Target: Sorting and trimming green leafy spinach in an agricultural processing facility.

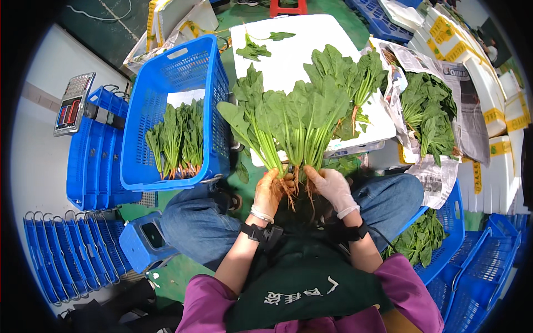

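Upright in front of me, just over my lap, is a leafy bunch of spinach (300, 116) with its pinkish roots pointing down. My left hand (268, 191), in a stained glove, is closed around the stem bases on the left side. On the other side, the gloved fingers of my right hand (333, 190) grip the root end. Behind the bunch lies a white foam board (322, 30) with a few loose spinach leaves (254, 50) at its far left. More spinach plants (366, 77) rest at the board's right edge.
To the left stands a blue crate (215, 116) with bundled spinach (180, 133) inside. A scale display (72, 105) rises beyond it. On the right, spinach (427, 108) lies on newspaper (469, 105), near foam boxes (486, 89). A low blue crate (452, 222) holds leaves; a blue stool (141, 244) is near my left leg.
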`<state>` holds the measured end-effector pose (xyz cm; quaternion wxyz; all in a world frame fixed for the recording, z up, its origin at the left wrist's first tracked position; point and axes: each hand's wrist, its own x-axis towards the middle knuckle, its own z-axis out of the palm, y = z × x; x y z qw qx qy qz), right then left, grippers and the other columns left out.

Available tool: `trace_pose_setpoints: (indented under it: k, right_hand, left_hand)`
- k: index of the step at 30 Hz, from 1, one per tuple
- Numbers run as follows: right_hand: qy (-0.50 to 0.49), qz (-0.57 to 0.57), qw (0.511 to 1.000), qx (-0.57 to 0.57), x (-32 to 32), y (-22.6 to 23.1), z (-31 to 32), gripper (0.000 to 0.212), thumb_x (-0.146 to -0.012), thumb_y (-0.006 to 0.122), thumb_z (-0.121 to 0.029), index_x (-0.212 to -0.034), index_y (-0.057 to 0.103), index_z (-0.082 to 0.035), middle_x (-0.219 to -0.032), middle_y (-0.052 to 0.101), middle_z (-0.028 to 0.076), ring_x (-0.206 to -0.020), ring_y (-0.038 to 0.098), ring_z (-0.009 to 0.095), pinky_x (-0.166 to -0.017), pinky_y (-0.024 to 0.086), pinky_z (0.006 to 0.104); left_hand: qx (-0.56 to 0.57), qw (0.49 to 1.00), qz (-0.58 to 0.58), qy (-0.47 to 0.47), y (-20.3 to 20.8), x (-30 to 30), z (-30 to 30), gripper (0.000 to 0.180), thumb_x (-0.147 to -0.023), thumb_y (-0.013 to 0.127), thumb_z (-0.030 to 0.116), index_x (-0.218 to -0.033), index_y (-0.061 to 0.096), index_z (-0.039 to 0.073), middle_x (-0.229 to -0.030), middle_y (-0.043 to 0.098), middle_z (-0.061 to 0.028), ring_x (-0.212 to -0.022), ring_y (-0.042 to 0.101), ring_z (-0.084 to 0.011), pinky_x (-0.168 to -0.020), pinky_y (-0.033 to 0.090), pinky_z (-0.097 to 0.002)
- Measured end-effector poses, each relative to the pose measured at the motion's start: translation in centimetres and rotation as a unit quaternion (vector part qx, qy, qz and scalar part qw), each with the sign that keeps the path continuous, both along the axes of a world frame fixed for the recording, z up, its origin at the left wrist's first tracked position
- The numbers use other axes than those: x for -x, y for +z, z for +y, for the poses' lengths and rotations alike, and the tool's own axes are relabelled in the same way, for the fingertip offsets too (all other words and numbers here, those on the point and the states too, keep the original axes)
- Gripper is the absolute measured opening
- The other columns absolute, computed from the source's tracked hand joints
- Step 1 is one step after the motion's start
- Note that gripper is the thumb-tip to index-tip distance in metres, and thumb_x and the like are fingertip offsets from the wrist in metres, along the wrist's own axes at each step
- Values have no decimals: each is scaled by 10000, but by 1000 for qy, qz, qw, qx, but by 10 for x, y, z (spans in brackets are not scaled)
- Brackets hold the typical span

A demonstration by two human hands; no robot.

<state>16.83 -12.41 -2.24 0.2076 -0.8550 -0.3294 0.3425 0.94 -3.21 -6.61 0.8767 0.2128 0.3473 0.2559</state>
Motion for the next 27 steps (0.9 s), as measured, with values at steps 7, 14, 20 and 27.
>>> trace_pose_setpoints:
  k: [7, 14, 20, 27]
  right_hand:
    - [30, -31, 992, -116, -5, 38, -11, 477, -845, 501, -520, -770, 677, -83, -670, 647, 86, -653, 633, 257, -603, 480, 345]
    - [186, -186, 895, -361, 49, 54, 29, 206, -769, 603, -123, -973, 624, -149, -966, 629, 0, -727, 624, 217, -592, 492, 323]
    - [228, -173, 915, -283, 58, 43, 36, 292, -796, 594, -257, -1044, 546, -110, -864, 609, 56, -718, 612, 229, -580, 473, 355]
    - [256, -245, 889, -290, 39, 22, 30, 301, -770, 617, -245, -1040, 552, -130, -770, 579, 57, -703, 599, 237, -584, 467, 363]
  left_hand:
    - [-20, 999, -47, -11, -2, 10, -2, 353, -925, 428, 308, -1123, 529, 34, -935, 641, -108, -809, 611, -215, -746, 482, -337]
    - [19, 996, -76, 43, 24, 35, 5, 268, -940, 467, 196, -1110, 529, -1, -1006, 615, -107, -877, 601, -220, -795, 486, -324]
    - [-33, 997, -32, 55, 7, 36, 2, 241, -928, 500, 219, -1001, 568, 0, -914, 622, -92, -812, 604, -168, -732, 481, -273]
    - [-98, 991, 46, 73, 29, 15, 1, 152, -891, 560, 173, -946, 609, 40, -839, 614, -10, -722, 570, -97, -664, 461, -242]
